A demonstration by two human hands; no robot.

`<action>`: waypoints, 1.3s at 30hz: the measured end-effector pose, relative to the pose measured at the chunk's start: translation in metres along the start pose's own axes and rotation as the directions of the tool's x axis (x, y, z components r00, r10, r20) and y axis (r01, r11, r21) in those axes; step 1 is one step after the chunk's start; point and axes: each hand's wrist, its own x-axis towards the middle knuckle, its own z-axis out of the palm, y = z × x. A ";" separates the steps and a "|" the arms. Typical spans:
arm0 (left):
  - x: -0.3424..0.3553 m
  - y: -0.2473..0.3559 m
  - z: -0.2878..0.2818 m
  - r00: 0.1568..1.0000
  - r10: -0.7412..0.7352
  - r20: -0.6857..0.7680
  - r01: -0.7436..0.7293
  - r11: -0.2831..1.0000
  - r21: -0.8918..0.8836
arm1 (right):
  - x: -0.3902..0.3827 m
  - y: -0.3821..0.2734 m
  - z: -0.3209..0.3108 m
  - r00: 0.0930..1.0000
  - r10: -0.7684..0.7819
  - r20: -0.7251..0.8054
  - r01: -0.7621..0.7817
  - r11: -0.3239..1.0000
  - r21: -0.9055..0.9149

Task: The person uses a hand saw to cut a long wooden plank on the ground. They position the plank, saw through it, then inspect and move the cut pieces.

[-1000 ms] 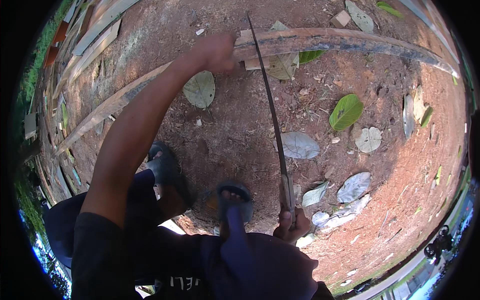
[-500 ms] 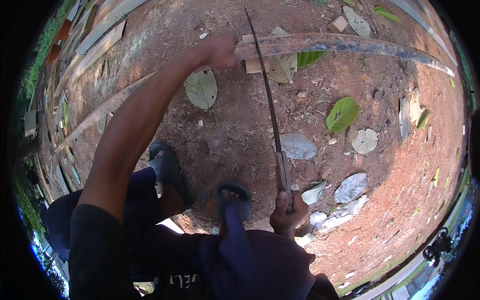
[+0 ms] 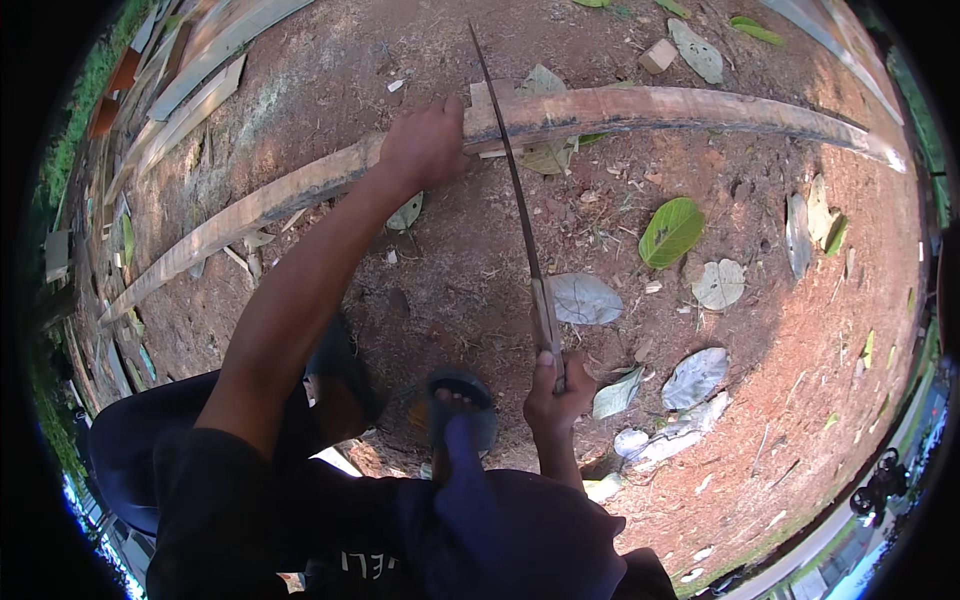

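My left hand is closed over a long wooden beam that crosses the upper view. My right hand grips the wooden handle of a long, dark-bladed saw at lower middle. The blade lies across the beam just right of my left hand, its tip pointing away from me. A pale piece of wood shows under the beam there, partly hidden.
Reddish dirt ground is strewn with chips and dry and green leaves. Several boards lie at the upper left, a small block beyond the beam. My sandalled foot is below; a dark wheeled object stands at the far lower right.
My right hand has moved forward and slightly left with the saw. My left hand and the beam beneath it now appear lower in the view, the hand still closed over the wood.
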 end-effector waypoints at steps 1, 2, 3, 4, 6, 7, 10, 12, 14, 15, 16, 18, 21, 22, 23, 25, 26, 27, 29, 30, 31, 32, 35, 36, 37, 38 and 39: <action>-0.007 -0.004 0.003 1.000 -0.007 -0.029 0.007 1.000 0.007 | 0.047 -0.012 0.034 0.997 0.069 0.035 -0.069 0.997 0.018; -0.012 0.001 0.007 0.999 0.002 -0.055 -0.002 1.000 0.003 | 0.093 -0.031 0.061 0.995 0.078 0.064 -0.088 0.983 0.164; -0.010 0.003 0.005 0.999 -0.012 -0.034 0.012 1.000 0.000 | 0.119 -0.035 0.073 0.996 0.057 0.070 -0.064 0.993 0.094; -0.010 0.001 0.003 1.000 -0.018 0.006 0.018 1.000 -0.005 | 0.115 -0.034 0.073 0.998 0.030 0.061 -0.037 0.993 0.112; -0.016 0.000 0.007 0.998 -0.014 0.054 0.015 1.000 -0.002 | 0.093 -0.025 0.071 0.999 -0.025 0.041 0.019 0.989 0.146; -0.015 -0.006 0.013 0.999 -0.011 0.037 0.010 1.000 0.005 | 0.069 -0.019 0.056 0.999 0.026 0.045 -0.030 0.994 0.105; -0.016 -0.008 0.018 0.998 0.037 -0.041 -0.037 0.999 -0.002 | -0.023 0.040 0.002 1.000 -0.031 0.003 0.030 0.993 0.115; -0.021 -0.005 0.022 0.996 0.050 -0.072 -0.050 0.999 0.000 | -0.027 0.040 0.004 0.999 -0.041 0.024 0.039 0.997 0.071; -0.016 -0.008 0.027 0.992 0.040 -0.123 -0.038 0.999 0.019 | -0.011 0.023 0.019 0.998 -0.061 0.024 0.059 0.997 0.051; -0.017 -0.013 0.025 0.993 0.035 -0.117 -0.033 0.999 0.021 | 0.016 0.005 0.037 0.997 -0.073 0.035 0.071 0.995 0.063; -0.017 -0.009 0.022 0.991 0.064 -0.121 -0.063 0.998 0.012 | 0.039 -0.012 0.051 1.000 -0.022 0.013 0.020 0.992 0.128; -0.017 0.004 0.010 0.996 -0.004 -0.086 -0.001 0.998 -0.057 | 0.094 -0.050 0.069 0.989 -0.119 -0.092 0.139 0.961 0.240; -0.012 -0.018 0.032 0.987 0.006 -0.158 -0.042 0.972 -0.229 | 0.144 -0.133 0.076 0.922 -0.339 -0.189 0.385 0.862 0.330; -0.009 -0.024 0.038 0.985 -0.021 -0.173 -0.053 0.911 -0.410 | 0.165 -0.152 0.073 0.897 -0.399 -0.189 0.437 0.863 0.255; -0.008 -0.017 0.037 0.987 -0.020 -0.158 -0.052 0.895 -0.443 | 0.184 -0.162 0.066 0.874 -0.448 -0.187 0.478 0.862 0.169; -0.007 -0.005 0.027 0.992 -0.015 -0.126 -0.033 0.930 -0.365 | 0.220 -0.169 0.056 0.835 -0.533 -0.138 0.543 0.838 0.053; -0.008 -0.007 0.022 0.993 -0.004 -0.117 -0.028 0.963 -0.268 | 0.236 -0.170 0.056 0.814 -0.571 -0.107 0.574 0.819 -0.003; -0.008 -0.004 0.018 0.994 0.016 -0.107 -0.035 0.985 -0.172 | 0.250 -0.168 0.055 0.786 -0.618 -0.015 0.616 0.785 -0.064; -0.016 -0.014 0.019 0.995 0.055 -0.082 -0.062 0.994 -0.086 | 0.274 -0.155 0.062 0.735 -0.652 0.183 0.677 0.717 -0.166; -0.016 -0.021 0.019 0.995 0.065 -0.074 -0.071 0.994 -0.084 | 0.287 -0.149 0.073 0.692 -0.675 0.255 0.722 0.658 -0.215; -0.015 -0.017 0.018 0.993 0.111 -0.023 -0.113 0.986 -0.122 | 0.302 -0.139 0.079 0.660 -0.677 0.327 0.752 0.600 -0.275; -0.015 -0.014 0.013 0.987 0.155 0.029 -0.149 0.976 -0.157 | 0.315 -0.126 0.082 0.628 -0.666 0.403 0.778 0.539 -0.323; -0.035 -0.029 0.003 0.957 0.273 0.093 -0.274 0.962 0.000 | 0.337 -0.095 0.088 0.738 -0.473 0.481 0.675 0.520 -0.523; -0.040 -0.034 -0.003 0.947 0.307 0.097 -0.315 0.945 0.087 | 0.338 -0.084 0.086 0.774 -0.468 0.427 0.633 0.553 -0.541; -0.044 -0.038 -0.014 0.936 0.300 0.185 -0.309 0.951 0.026 | 0.336 -0.073 0.083 0.809 -0.455 0.372 0.587 0.589 -0.555; -0.051 -0.050 -0.027 0.920 0.277 0.277 -0.280 0.959 -0.028 | 0.326 -0.072 0.088 0.834 -0.446 0.325 0.551 0.626 -0.553; -0.057 -0.057 -0.033 0.893 0.260 0.368 -0.248 0.965 -0.080 | 0.311 -0.066 0.087 0.843 -0.493 0.214 0.525 0.670 -0.525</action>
